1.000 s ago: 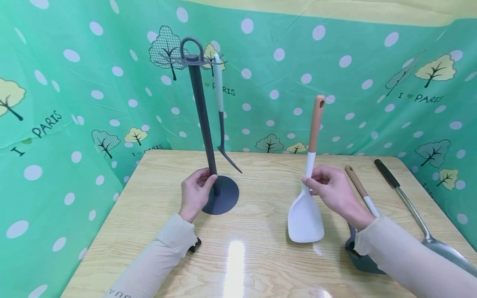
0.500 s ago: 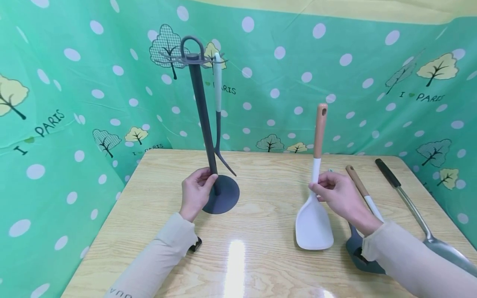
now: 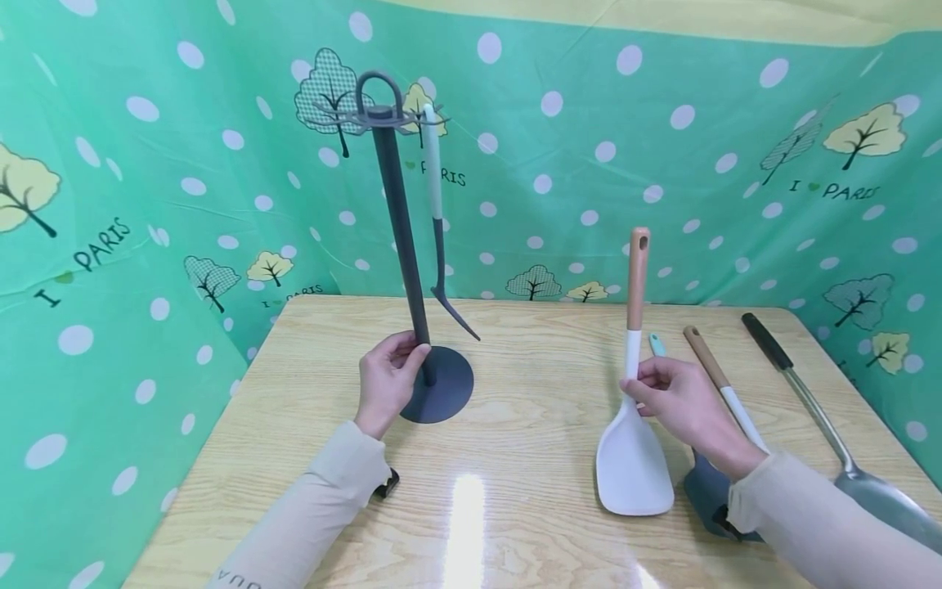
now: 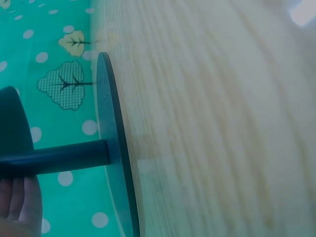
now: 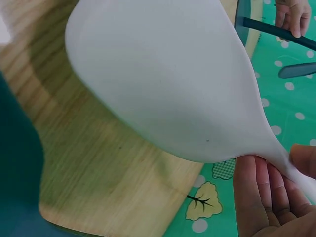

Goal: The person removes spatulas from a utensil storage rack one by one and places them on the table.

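My left hand (image 3: 392, 380) grips the lower pole of a dark utensil stand (image 3: 398, 217), thumb in front, just above its round base (image 3: 452, 388). In the left wrist view the base (image 4: 111, 123) rests on the wooden table. From the stand's hook ring hangs a utensil with a mint handle (image 3: 434, 176) and a dark, angled end. My right hand (image 3: 673, 401) pinches a white spatula (image 3: 634, 470) at its neck, its wooden handle pointing up and its broad blade down. Close up in the right wrist view, the blade (image 5: 163, 74) hides part of the table.
Right of the spatula lie a wood-and-white handle (image 3: 705, 357), a mint handle tip (image 3: 657, 344) and a dark utensil head (image 3: 706, 489), partly behind my right arm. A black-handled metal utensil (image 3: 820, 409) lies farther right. A polka-dot curtain (image 3: 552, 196) surrounds the table (image 3: 515, 442).
My right hand has carried the spatula rightward and lower, nearer to me. The hanging utensil has swung left and back again. My left hand stays at the pole.
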A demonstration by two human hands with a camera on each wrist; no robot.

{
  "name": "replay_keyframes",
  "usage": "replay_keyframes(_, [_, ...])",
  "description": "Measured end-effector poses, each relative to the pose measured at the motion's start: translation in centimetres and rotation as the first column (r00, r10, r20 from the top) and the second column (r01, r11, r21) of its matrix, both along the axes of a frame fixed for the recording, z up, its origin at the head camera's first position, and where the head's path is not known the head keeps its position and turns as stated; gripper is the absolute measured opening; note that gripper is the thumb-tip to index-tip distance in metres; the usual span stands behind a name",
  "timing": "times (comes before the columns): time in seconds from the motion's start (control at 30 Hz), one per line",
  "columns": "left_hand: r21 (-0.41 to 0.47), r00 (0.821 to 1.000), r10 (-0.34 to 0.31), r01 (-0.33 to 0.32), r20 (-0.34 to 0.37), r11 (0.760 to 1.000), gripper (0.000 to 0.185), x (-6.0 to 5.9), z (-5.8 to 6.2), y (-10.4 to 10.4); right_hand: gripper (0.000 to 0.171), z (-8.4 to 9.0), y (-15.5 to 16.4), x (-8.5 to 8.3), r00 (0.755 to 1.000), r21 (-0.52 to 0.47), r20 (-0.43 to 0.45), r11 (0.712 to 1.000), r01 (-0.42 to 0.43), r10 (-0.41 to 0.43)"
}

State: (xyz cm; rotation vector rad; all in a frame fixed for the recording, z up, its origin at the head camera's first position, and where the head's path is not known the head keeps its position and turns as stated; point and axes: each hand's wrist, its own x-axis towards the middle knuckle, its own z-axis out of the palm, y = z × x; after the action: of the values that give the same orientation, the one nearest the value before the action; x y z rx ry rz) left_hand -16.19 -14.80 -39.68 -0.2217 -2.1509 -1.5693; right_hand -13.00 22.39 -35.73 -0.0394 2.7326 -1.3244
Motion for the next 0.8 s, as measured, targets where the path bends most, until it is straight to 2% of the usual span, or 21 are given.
replay_keyframes(0.17, [-0.003, 1.000, 0.007, -0.007, 0.007, 1.000, 0.019, 0.1, 0.2, 0.1, 0.025, -0.6, 0.1, 0.2, 1.000, 0.006, -0.010, 1.000, 0.001, -0.001])
replay_keyframes(0.8, [0.000, 1.000, 0.004, -0.004, 0.004, 1.000, 0.019, 0.1, 0.2, 0.1, 0.024, -1.8, 0.1, 0.3, 0.998, 0.014, 0.057, 1.000, 0.010, -0.011])
